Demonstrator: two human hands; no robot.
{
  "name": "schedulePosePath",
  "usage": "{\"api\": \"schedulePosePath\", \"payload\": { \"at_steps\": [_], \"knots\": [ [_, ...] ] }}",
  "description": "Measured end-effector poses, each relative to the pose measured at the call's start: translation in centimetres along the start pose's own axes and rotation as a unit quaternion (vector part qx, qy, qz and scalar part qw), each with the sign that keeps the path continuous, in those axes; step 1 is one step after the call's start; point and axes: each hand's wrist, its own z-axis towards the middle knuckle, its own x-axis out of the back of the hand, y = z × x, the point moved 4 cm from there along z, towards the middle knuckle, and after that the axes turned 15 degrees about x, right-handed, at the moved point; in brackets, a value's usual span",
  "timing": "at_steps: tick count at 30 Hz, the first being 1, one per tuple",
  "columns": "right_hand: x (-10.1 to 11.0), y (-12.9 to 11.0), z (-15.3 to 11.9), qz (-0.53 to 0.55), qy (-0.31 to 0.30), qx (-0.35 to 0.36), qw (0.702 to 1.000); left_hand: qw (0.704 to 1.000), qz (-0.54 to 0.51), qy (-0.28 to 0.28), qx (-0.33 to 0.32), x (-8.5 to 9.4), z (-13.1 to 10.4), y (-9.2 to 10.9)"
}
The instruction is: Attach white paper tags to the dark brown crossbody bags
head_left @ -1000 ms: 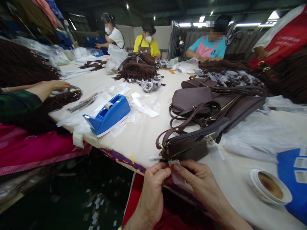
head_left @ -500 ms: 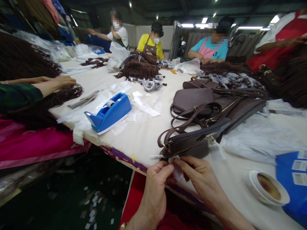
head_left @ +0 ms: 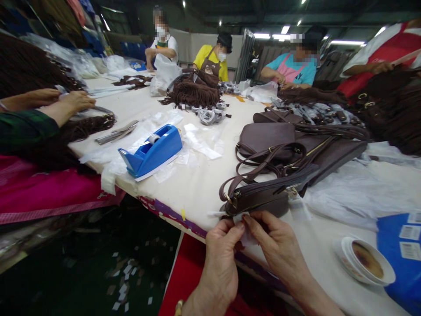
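Observation:
My left hand [head_left: 220, 254] and my right hand [head_left: 276, 241] meet at the table's near edge, fingers of both closed in a pinch. Between them is a small piece of thin white wrapping [head_left: 249, 238], partly hidden by my fingers; I cannot make out whether it is paper or plastic. Right behind my fingertips lies a dark brown handbag [head_left: 263, 199] with a gold zip and looped straps. A clear tag hangs from its right side. More brown bags [head_left: 268, 138] are piled beyond it.
A blue tape dispenser [head_left: 153, 151] stands left on the white table [head_left: 197, 184]. A white bowl of brown paste [head_left: 366, 262] sits at right, by a blue packet [head_left: 397, 259]. At left, a co-worker's hands [head_left: 70, 101] handle fringed brown material. Several people work across the table.
My hands stay pinched at the white wrapping, with only slight finger movement. The view has shifted a little. At left, the co-worker's hands have moved and both now show.

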Motion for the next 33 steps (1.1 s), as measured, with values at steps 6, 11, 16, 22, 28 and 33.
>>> {"api": "schedulePosePath", "payload": {
  "at_steps": [6, 11, 16, 22, 28, 33],
  "knots": [
    [-0.3, 0.1, -0.1, 0.016, 0.010, -0.005, 1.000, 1.000, 0.007, 0.023, -0.017, 0.1, 0.1, -0.1],
    [-0.2, 0.2, -0.2, 0.043, 0.016, -0.018, 0.999, 0.997, 0.032, 0.056, -0.033, 0.2, 0.1, 0.1],
    [0.0, -0.1, -1.6, -0.009, 0.046, -0.001, 0.999, 0.996, 0.030, 0.072, -0.032, 0.0, 0.0, 0.2],
    [-0.4, -1.4, -2.8, -0.200, 0.127, 0.220, 0.946, 0.991, 0.069, 0.105, -0.047, 0.0, -0.3, 0.6],
    [-1.0, -1.9, -2.9, -0.274, 0.119, 0.323, 0.898, 0.993, 0.051, 0.096, -0.047, 0.2, -0.2, 0.4],
    [-1.1, -1.7, -3.2, -0.292, 0.104, 0.341, 0.888, 0.992, 0.079, 0.084, -0.058, 0.4, -0.3, 0.5]
  ]
}}
